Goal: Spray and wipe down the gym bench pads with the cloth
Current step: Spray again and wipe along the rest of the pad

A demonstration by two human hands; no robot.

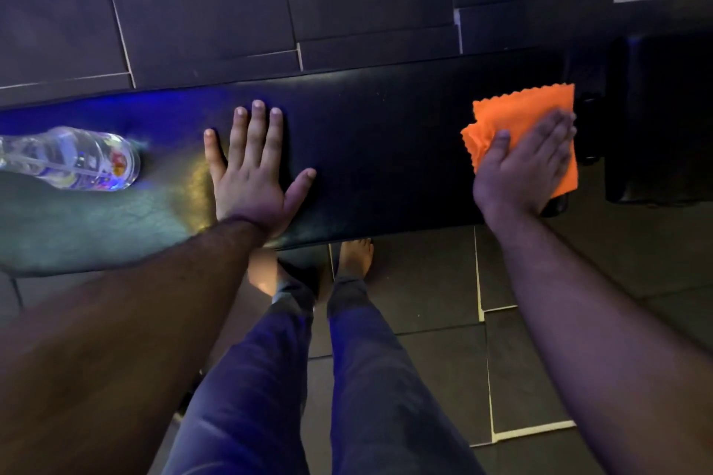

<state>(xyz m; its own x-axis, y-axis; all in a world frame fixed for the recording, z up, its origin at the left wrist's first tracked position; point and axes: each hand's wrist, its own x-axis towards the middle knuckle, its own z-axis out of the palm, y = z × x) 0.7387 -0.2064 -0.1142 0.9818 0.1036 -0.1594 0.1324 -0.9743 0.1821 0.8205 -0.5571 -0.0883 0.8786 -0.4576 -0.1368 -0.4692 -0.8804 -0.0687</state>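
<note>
Pressing the orange cloth (528, 119) flat under our right hand (524, 166) at the bench pad (386, 143)'s end, left hand (254, 173) splayed, grasping nothing, we should overlap strokes toward the spray bottle (73, 158).

No text, brand or number can be read anywhere. The clear bottle (73, 158) lying at the left of the bench pad (386, 135) carries only coloured blurs, too smeared to make out.

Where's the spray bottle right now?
The spray bottle lies on its side at the far left of the bench pad, beside the flat left hand.
</note>
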